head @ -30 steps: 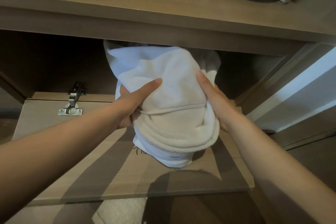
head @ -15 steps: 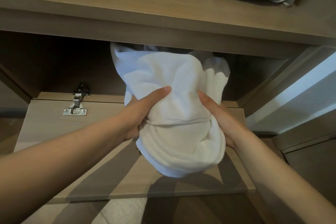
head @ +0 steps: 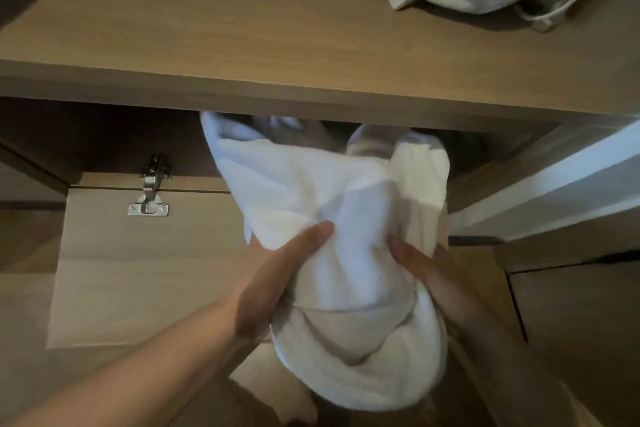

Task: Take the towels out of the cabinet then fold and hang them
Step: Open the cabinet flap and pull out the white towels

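Centre frame: left hand and right hand clutch towel, fingers curled into cloth. Draw bundle level, clear of shelf edge; gather trailing top.

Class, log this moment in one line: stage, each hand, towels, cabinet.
stage: removing towels | left hand: grips white towel bundle | right hand: grips bundle | bundle top: under cabinet top | cabinet door: open

Left forearm enters from lower left, right forearm from lower right, converging. Left hand grips left side of towel bundle, thumb stretched across front, fingers hidden behind. Right hand clasps right side, fingertips pressed into cloth.
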The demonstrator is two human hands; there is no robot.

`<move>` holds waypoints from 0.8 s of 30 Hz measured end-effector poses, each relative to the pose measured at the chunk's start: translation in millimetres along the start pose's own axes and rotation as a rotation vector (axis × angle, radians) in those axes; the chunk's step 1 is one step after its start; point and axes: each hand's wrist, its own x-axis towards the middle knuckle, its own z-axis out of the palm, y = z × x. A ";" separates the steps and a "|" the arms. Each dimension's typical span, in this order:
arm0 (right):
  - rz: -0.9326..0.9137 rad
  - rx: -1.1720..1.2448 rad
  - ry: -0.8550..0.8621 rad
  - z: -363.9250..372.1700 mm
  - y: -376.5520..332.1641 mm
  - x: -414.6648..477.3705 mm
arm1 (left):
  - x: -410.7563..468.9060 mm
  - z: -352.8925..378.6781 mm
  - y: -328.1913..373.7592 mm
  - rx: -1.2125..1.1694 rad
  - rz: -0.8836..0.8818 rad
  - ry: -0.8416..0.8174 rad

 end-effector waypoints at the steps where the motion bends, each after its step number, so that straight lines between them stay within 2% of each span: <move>1: 0.013 -0.042 0.018 -2.0 -4.9 -11.5 | -11.6 5.2 3.6 0.000 0.001 0.032; 3: 0.035 -0.078 0.024 -7.6 -17.2 -37.9 | -38.0 15.0 11.2 0.017 0.002 0.107; 9: 0.149 -0.112 -0.047 -16.6 -77.7 -130.8 | -138.3 50.5 62.1 -0.066 -0.102 0.039; 12: 0.171 -0.099 -0.074 -22.4 -123.3 -180.8 | -185.4 74.8 104.8 -0.051 -0.175 0.075; 17: 0.168 -0.058 -0.078 -37.1 -209.9 -269.3 | -266.7 127.7 185.1 0.010 -0.193 0.166; 24: 0.076 -0.058 -0.109 -57.9 -347.2 -378.8 | -369.6 199.4 302.1 -0.027 -0.141 0.131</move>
